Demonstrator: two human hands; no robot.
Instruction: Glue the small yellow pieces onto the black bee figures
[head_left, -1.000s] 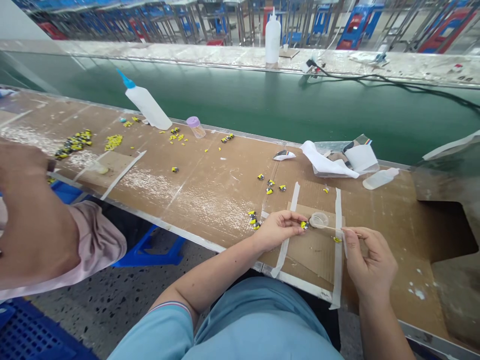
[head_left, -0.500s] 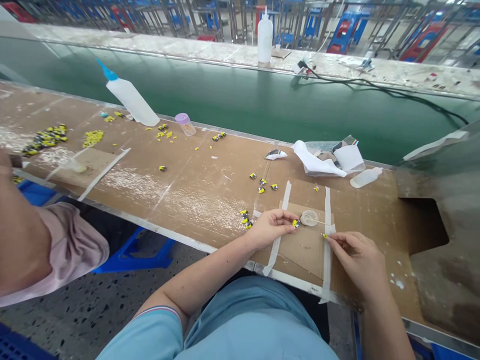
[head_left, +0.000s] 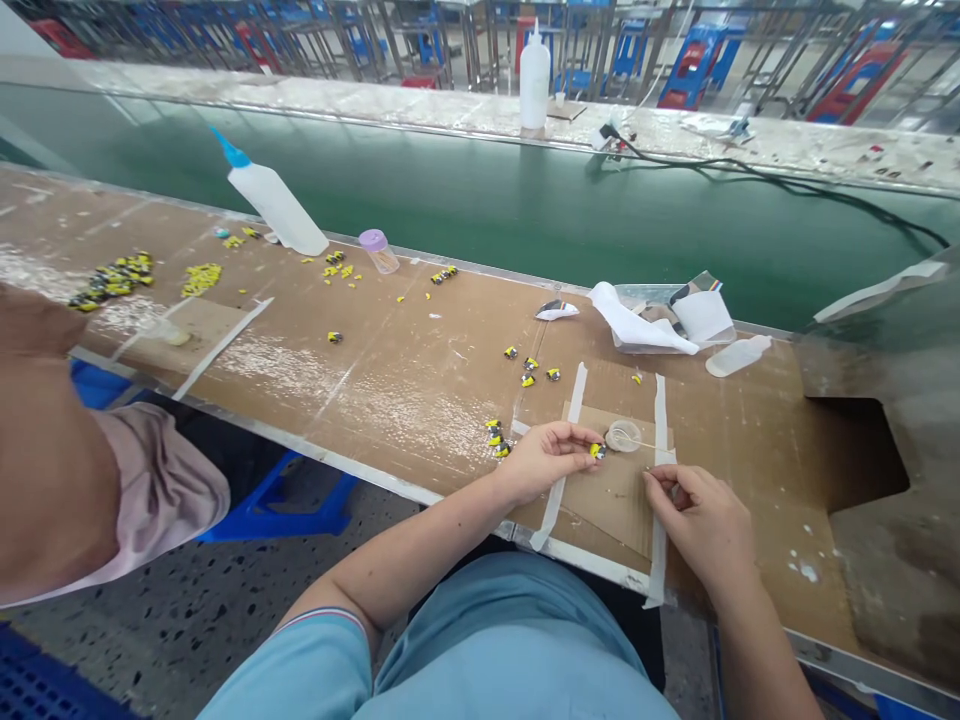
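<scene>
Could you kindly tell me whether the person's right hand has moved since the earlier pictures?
Yes: the right hand has moved toward the left hand. Its fingertips were right of the upright tape strip in view and now reach left of it.

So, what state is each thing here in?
Left hand: pinching a small yellow-and-black part.
Right hand: fingers pinched together, nothing visible between them.
Clear dish: sitting on cardboard, thin stick touching it.
Cardboard: taped down.
Blue-nozzled squeeze bottle: lying down.
Purple-lidded jar: lid on.
Far squeeze bottle: upright.
</scene>
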